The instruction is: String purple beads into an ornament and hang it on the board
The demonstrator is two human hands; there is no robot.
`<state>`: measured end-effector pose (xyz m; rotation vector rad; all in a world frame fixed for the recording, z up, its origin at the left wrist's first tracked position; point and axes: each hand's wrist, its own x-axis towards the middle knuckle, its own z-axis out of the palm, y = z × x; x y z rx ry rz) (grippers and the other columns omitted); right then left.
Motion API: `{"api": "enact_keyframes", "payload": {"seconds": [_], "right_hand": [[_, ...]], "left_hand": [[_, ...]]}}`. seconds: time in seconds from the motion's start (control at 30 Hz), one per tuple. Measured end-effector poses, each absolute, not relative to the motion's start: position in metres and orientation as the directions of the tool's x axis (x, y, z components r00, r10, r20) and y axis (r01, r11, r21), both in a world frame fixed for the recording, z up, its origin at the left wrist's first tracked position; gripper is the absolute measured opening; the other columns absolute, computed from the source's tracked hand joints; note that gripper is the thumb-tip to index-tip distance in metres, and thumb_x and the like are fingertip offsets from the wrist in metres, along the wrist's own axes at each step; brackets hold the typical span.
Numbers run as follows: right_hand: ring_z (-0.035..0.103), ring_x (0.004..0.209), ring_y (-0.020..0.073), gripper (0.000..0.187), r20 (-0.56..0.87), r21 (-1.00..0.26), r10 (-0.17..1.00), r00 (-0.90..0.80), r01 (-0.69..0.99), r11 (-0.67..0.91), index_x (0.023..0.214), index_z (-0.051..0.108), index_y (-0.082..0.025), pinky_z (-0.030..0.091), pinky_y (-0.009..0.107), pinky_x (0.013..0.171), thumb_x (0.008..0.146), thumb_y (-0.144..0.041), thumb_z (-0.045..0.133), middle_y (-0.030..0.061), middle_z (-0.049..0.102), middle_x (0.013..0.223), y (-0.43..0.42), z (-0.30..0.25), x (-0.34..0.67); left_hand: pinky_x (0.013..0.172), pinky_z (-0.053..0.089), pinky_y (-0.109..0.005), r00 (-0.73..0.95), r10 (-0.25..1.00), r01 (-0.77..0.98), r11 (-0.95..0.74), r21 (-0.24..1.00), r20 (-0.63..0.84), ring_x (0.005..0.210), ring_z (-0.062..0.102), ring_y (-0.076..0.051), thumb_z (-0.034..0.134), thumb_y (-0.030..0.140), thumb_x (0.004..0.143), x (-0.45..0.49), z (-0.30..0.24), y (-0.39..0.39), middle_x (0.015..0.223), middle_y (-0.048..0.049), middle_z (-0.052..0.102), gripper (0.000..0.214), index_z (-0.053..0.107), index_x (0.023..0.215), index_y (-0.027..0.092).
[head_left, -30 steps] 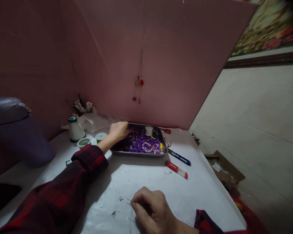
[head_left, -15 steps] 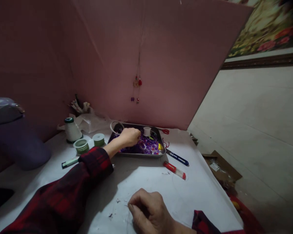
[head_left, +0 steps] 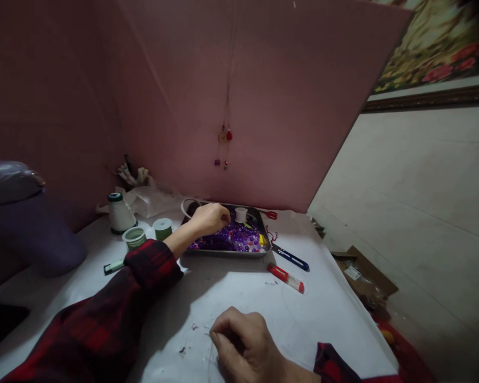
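My left hand [head_left: 211, 218] hangs over a metal tray [head_left: 223, 254] of small beads [head_left: 239, 237], mostly purple. Its fingers are curled together, and the fingertips are turned away, so whatever they hold is hidden. Close to the table's near side, my right hand [head_left: 249, 343] is closed in a pinch. A fine, clear thread [head_left: 208, 364] shows at its fingertips and trails down beside the thumb. Small dark scraps [head_left: 182, 350] lie to the left of that hand.
Left of the tray stand a cone of white thread [head_left: 122, 215] and green spools [head_left: 162, 229]. A pale green cutter [head_left: 114, 267] lies before them. To the right are blue-handled snips [head_left: 291, 258], a red-capped case [head_left: 286, 277] and red scissors [head_left: 270, 215]. A purple bag [head_left: 27, 229] stands far left.
My left hand has shifted slightly up and turned at the wrist over the tray, baring more beads beneath it. The right hand keeps its pinch in the same place.
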<state>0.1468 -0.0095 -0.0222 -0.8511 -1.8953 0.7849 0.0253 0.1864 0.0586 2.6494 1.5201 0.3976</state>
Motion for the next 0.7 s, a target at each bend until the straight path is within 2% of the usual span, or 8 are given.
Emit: {"api": "enact_keyframes", "payload": {"seconds": [0.1,0.23,0.3,0.37,0.43,0.57,0.7], "right_hand": [[0.031,0.042,0.0057,0.007,0.456,-0.789,0.81,-0.37,0.254,0.56,0.072,0.052,-0.016,0.024,0.02,0.04,0.077,-0.016,0.047,-0.007,0.035,0.049,-0.01,-0.02,0.147],[0.032,0.043,0.0058,0.007,0.449,-0.792,0.814,-0.368,0.259,0.553,0.072,0.052,-0.015,0.025,0.02,0.042,0.077,-0.015,0.047,-0.0063,0.036,0.05,-0.012,-0.018,0.146],[0.032,0.043,0.0059,0.007,0.446,-0.793,0.815,-0.371,0.259,0.552,0.071,0.051,-0.015,0.025,0.02,0.042,0.077,-0.015,0.047,-0.0063,0.036,0.05,-0.012,-0.019,0.146],[0.032,0.043,0.006,0.007,0.448,-0.791,0.812,-0.374,0.258,0.555,0.072,0.051,-0.016,0.025,0.02,0.042,0.077,-0.015,0.047,-0.0063,0.036,0.05,-0.012,-0.02,0.146],[0.032,0.042,0.006,0.007,0.455,-0.786,0.808,-0.373,0.259,0.562,0.072,0.051,-0.016,0.024,0.02,0.042,0.078,-0.015,0.047,-0.0067,0.035,0.05,-0.012,-0.02,0.146],[0.032,0.042,0.006,0.007,0.452,-0.782,0.811,-0.371,0.273,0.56,0.073,0.051,-0.016,0.025,0.02,0.042,0.079,-0.015,0.047,-0.0073,0.033,0.049,-0.012,-0.021,0.147],[0.031,0.043,0.0059,0.006,0.447,-0.785,0.806,-0.388,0.262,0.561,0.074,0.051,-0.016,0.025,0.02,0.042,0.079,-0.015,0.047,-0.0072,0.034,0.05,-0.012,-0.022,0.148]], "left_hand": [[0.062,0.04,-0.023,0.582,0.811,0.788,-0.578,0.212,0.048,0.082,0.062,-0.018,0.064,0.035,0.067,0.025,0.058,0.186,0.087,0.0006,0.069,0.02,0.07,0.084,0.028],[0.058,0.039,-0.023,0.603,0.787,0.796,-0.581,0.172,-0.131,0.078,0.061,-0.019,0.074,0.04,0.054,0.019,0.052,0.192,0.086,-0.0014,0.068,0.041,0.068,0.092,0.026],[0.059,0.04,-0.025,0.582,0.808,0.812,-0.571,0.119,-0.092,0.081,0.062,-0.02,0.071,0.039,0.06,0.019,0.047,0.194,0.087,-0.0033,0.068,0.034,0.067,0.092,0.025],[0.064,0.041,-0.027,0.54,0.842,0.841,-0.54,0.038,0.007,0.085,0.062,-0.023,0.064,0.035,0.07,0.021,0.043,0.195,0.089,-0.0061,0.069,0.023,0.067,0.09,0.024],[0.068,0.041,-0.03,0.473,0.874,0.88,-0.475,-0.009,0.109,0.089,0.062,-0.024,0.057,0.032,0.076,0.021,0.043,0.195,0.092,-0.0087,0.069,0.021,0.066,0.092,0.023],[0.071,0.041,-0.029,0.329,0.913,0.928,-0.36,0.098,0.243,0.094,0.061,-0.023,0.051,0.036,0.08,0.015,0.051,0.198,0.099,-0.0057,0.069,0.024,0.065,0.097,0.026],[0.069,0.042,-0.028,0.284,0.919,0.916,-0.344,0.206,0.273,0.092,0.06,-0.021,0.052,0.032,0.078,0.005,0.066,0.198,0.097,-0.0029,0.069,0.021,0.065,0.093,0.026]]}}
